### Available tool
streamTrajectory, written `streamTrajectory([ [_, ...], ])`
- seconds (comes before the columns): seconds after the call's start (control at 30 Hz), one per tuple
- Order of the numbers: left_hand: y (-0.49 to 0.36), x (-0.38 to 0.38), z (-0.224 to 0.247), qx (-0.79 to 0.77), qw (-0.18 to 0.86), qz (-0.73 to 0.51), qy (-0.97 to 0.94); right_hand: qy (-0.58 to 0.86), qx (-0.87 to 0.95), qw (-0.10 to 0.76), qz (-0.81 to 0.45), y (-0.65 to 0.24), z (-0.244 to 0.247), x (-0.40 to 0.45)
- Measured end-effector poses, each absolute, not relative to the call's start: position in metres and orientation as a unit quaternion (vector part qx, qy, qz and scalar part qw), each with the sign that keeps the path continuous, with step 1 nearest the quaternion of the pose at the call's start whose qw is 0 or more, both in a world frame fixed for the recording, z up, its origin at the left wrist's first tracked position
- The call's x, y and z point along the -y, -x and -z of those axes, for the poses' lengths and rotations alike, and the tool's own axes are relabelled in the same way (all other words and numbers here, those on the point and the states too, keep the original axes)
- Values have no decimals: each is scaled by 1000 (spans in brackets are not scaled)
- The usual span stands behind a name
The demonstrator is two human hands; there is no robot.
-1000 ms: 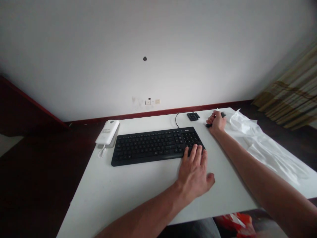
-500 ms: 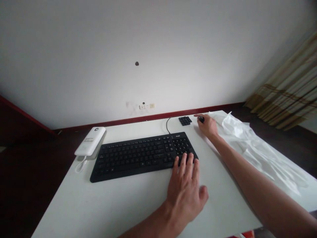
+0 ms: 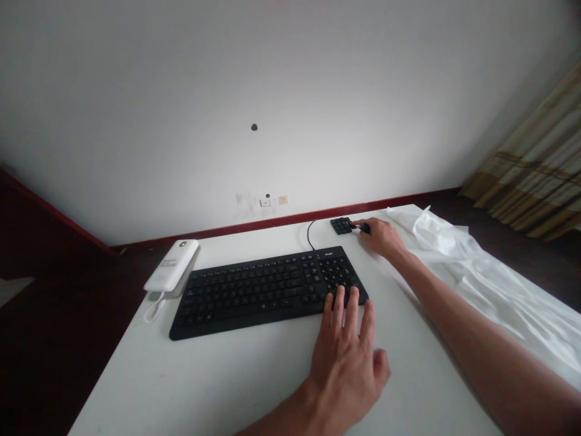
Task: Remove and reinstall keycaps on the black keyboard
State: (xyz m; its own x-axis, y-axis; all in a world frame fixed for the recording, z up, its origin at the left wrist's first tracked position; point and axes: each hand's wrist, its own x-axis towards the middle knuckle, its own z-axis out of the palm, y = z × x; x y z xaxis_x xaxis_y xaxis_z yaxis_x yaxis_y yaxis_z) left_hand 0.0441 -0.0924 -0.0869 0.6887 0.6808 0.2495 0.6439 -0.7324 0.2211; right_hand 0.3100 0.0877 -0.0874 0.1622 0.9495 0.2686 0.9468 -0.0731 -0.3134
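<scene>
My left hand rests on the right end of a black keyboard, its fingers spread with the tips on the number-pad keys. My right hand is at the back of the white table. Its fingertips pinch a small dark object, partly hidden by the fingers, right beside a small black keypad.
A white power bank with a looped white cable lies left of the keyboard, near the table's left edge. A crumpled white sheet covers the right side and runs past the edge. A black cable rises behind the keyboard.
My right hand has moved left and back, bringing the small dark object up to the keypad. My left hand stays on the keyboard's right end, and the view has tilted slightly.
</scene>
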Motion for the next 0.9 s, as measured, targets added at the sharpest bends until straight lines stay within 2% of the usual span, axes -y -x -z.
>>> streamTrajectory([
  [0.17,-44,93,86,-366,56,-157,-916,758,618,209,15,-311,81,-86],
  [0.37,-46,96,84,-378,41,-154,-912,781,603,160,17,-323,76,-84],
  [0.6,-47,96,85,-386,30,-152,-909,775,606,176,-12,-326,66,-78],
  [0.7,-48,95,85,-387,30,-148,-910,761,614,182,-101,-314,50,-71],
  [0.83,-49,95,85,-387,35,-160,-907,684,622,198,-325,-293,29,-56],
  [0.9,-49,95,84,-388,36,-160,-907,644,624,200,-397,-284,23,-50],
])
